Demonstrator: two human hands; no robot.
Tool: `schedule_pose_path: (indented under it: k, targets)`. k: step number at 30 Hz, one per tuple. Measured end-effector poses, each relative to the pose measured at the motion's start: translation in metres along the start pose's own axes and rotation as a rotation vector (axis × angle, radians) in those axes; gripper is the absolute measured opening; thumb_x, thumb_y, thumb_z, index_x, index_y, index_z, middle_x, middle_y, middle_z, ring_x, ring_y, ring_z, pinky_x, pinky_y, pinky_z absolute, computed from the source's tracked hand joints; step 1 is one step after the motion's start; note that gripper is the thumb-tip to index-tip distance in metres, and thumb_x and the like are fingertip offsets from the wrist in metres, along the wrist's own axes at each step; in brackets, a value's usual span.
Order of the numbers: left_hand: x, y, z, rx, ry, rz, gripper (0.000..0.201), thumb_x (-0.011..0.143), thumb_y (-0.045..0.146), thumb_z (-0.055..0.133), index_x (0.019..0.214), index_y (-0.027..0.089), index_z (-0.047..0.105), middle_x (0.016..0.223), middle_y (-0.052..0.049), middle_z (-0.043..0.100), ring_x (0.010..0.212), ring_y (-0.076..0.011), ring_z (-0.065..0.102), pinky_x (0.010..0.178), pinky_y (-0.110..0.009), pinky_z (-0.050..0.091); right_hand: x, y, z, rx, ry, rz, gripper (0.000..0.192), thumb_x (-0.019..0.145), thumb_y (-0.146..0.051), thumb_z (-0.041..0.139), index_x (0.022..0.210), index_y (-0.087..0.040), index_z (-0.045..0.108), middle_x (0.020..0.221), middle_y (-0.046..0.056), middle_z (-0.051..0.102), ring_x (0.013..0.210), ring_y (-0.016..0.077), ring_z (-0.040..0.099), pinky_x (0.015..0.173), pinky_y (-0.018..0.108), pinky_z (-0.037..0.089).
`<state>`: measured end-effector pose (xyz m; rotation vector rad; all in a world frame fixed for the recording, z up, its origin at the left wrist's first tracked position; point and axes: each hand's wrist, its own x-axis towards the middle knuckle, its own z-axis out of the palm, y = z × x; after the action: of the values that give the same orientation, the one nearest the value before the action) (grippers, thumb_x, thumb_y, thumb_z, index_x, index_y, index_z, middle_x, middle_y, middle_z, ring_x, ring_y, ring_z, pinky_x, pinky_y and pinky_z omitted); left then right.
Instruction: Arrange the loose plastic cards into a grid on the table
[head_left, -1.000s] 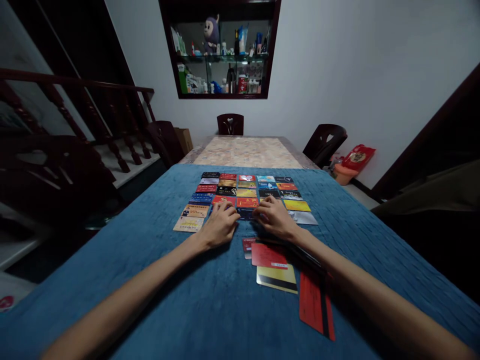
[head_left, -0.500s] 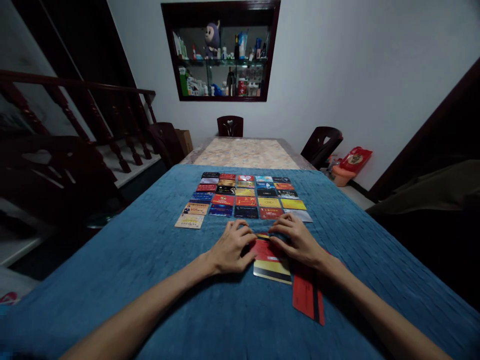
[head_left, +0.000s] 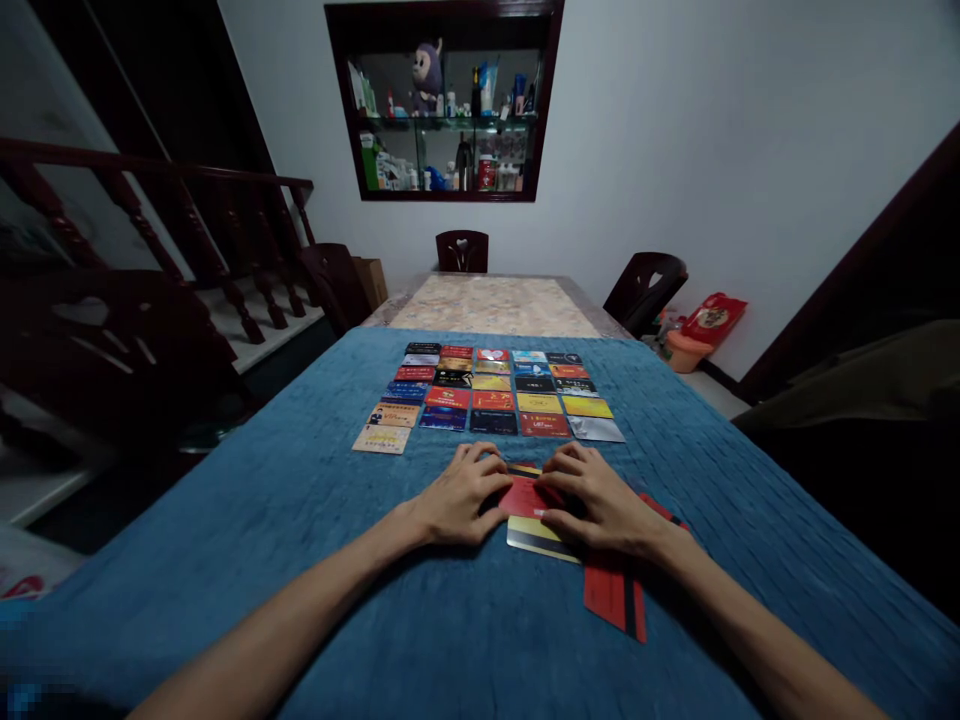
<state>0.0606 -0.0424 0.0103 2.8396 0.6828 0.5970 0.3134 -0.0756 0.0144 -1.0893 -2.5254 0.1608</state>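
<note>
Dim room, pale wall point(head_left: 712, 120). A dark-framed glass cabinet point(head_left: 444, 100) is set in the wall, holding bottles and a plush toy point(head_left: 426, 72). Dark chairs point(head_left: 462, 250) stand at the table's point(head_left: 495, 303) far edge; a wooden banister point(head_left: 150, 220) runs left.

Blue ribbed tablecloth point(head_left: 300, 520); red card point(head_left: 527, 497); yellow card point(head_left: 534, 539), black stripe; marbled beige tabletop point(head_left: 491, 305).

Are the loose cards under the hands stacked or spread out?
Partly stacked: the red card overlaps a yellow card between the left hand and right hand.
</note>
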Motion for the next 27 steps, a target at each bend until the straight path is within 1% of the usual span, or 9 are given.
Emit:
schedule_pose_path:
  k: [4, 7, 13, 16, 18, 20, 24, 27]
  targets:
    - [0.0, -0.002, -0.001, 0.064, -0.005, 0.075, 0.02, 0.089, 0.026, 0.061, 0.105, 0.014, 0.067, 0.109, -0.013, 0.068, 0.12, -0.0303, 0.049, 0.103, -0.049, 0.038, -0.001, 0.0, 0.0, -0.002, -0.009, -0.003, 0.025, 0.091, -0.042, 0.062, 0.107, -0.023, 0.067, 0.103, 0.009, 0.066, 0.1, 0.0274, 0.052, 0.086, 0.047, 0.041]
    - [-0.001, -0.003, -0.001, 0.086, 0.009, 0.12, 0.019, 0.092, 0.026, 0.057, 0.101, 0.014, 0.068, 0.106, -0.014, 0.069, 0.116, -0.0297, 0.052, 0.101, -0.048, 0.04, -0.001, 0.0, 0.0, 0.005, -0.003, -0.011, 0.026, 0.092, -0.042, 0.061, 0.11, -0.023, 0.067, 0.103, 0.009, 0.066, 0.1, 0.0273, 0.052, 0.087, 0.047, 0.041]
    - [-0.003, -0.006, -0.001, 0.089, 0.074, 0.142, 0.02, 0.094, 0.025, 0.053, 0.1, 0.015, 0.069, 0.101, -0.013, 0.072, 0.114, -0.0294, 0.054, 0.099, -0.047, 0.041, -0.002, 0.002, 0.001, 0.006, 0.014, -0.02, 0.03, 0.088, -0.041, 0.065, 0.112, -0.023, 0.067, 0.104, 0.01, 0.067, 0.101, 0.0281, 0.052, 0.087, 0.047, 0.042]
    - [-0.003, -0.007, 0.0, 0.08, 0.1, 0.151, 0.02, 0.095, 0.022, 0.051, 0.099, 0.014, 0.069, 0.098, -0.012, 0.072, 0.11, -0.0276, 0.056, 0.096, -0.045, 0.043, -0.002, 0.006, 0.004, 0.009, 0.03, -0.008, 0.026, 0.088, -0.033, 0.064, 0.111, -0.022, 0.067, 0.104, 0.01, 0.068, 0.103, 0.028, 0.052, 0.087, 0.047, 0.042]
    - [-0.003, -0.008, -0.001, 0.062, 0.123, 0.146, 0.021, 0.095, 0.021, 0.049, 0.099, 0.014, 0.069, 0.096, -0.011, 0.073, 0.106, -0.0261, 0.058, 0.094, -0.043, 0.044, -0.002, 0.01, 0.007, 0.009, 0.053, -0.003, 0.024, 0.088, -0.025, 0.061, 0.111, -0.022, 0.068, 0.103, 0.01, 0.069, 0.103, 0.0278, 0.053, 0.086, 0.046, 0.042]
    - [-0.003, -0.009, -0.002, 0.04, 0.145, 0.125, 0.023, 0.097, 0.02, 0.047, 0.099, 0.014, 0.07, 0.095, -0.011, 0.072, 0.103, -0.0248, 0.058, 0.091, -0.042, 0.045, -0.002, 0.015, 0.01, 0.01, 0.087, 0.006, 0.023, 0.089, -0.022, 0.058, 0.11, -0.022, 0.069, 0.101, 0.01, 0.07, 0.102, 0.0272, 0.054, 0.085, 0.045, 0.042]
    - [-0.002, -0.009, -0.004, -0.021, 0.177, 0.06, 0.026, 0.099, 0.022, 0.045, 0.1, 0.014, 0.07, 0.097, -0.012, 0.07, 0.1, -0.023, 0.059, 0.087, -0.04, 0.048, -0.002, 0.021, 0.014, 0.031, 0.173, 0.037, 0.018, 0.093, -0.024, 0.056, 0.103, -0.023, 0.071, 0.096, 0.009, 0.071, 0.097, 0.0254, 0.055, 0.081, 0.042, 0.044]
    - [-0.002, -0.01, -0.004, -0.094, 0.193, 0.004, 0.027, 0.1, 0.021, 0.044, 0.099, 0.015, 0.069, 0.094, -0.01, 0.07, 0.096, -0.0216, 0.06, 0.085, -0.038, 0.049, 0.0, 0.019, 0.014, 0.06, 0.225, 0.078, 0.016, 0.094, -0.025, 0.055, 0.095, -0.022, 0.07, 0.091, 0.008, 0.07, 0.092, 0.0241, 0.056, 0.08, 0.041, 0.045]
